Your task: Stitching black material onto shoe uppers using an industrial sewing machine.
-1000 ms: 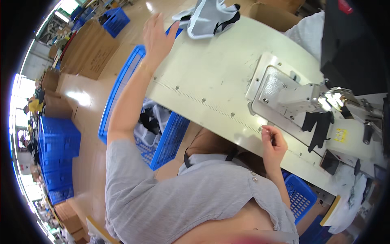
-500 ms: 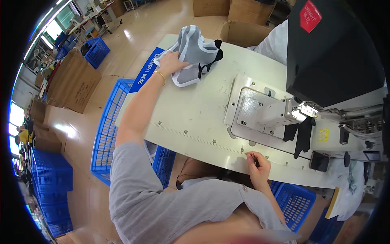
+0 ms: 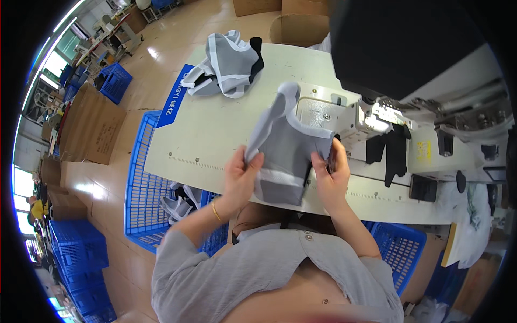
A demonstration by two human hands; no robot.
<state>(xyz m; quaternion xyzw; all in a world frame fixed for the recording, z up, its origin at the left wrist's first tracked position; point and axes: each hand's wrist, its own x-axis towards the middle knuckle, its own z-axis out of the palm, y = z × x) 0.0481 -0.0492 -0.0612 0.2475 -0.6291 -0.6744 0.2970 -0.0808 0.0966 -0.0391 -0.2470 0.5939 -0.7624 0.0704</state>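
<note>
A grey garment piece [image 3: 285, 148] with white edging is stretched between my hands, tilted above the front of the pale sewing table [image 3: 215, 137]. My left hand [image 3: 240, 175] grips its left edge, thumb on top. At its right corner, close to a dark part, my right hand [image 3: 329, 175] pinches the cloth; what lies under those fingers is partly hidden. Just right of the garment stands the sewing machine's lit needle area [image 3: 377, 118], with black fabric strips [image 3: 396, 159] hanging beside it. More grey garment pieces [image 3: 229, 62] with white and black edges lie at the table's far left.
A blue basket [image 3: 141, 199] holding similar pieces stands beside the table's left edge. Another blue basket [image 3: 397, 255] is under the right side. The machine's big black housing [image 3: 404, 48] overhangs the far right. Cardboard boxes [image 3: 91, 126] stand on the floor.
My left hand has come back from the far-left pile with a garment piece, now near my body. My right hand has risen from the table's front edge and taken hold of its right corner.
</note>
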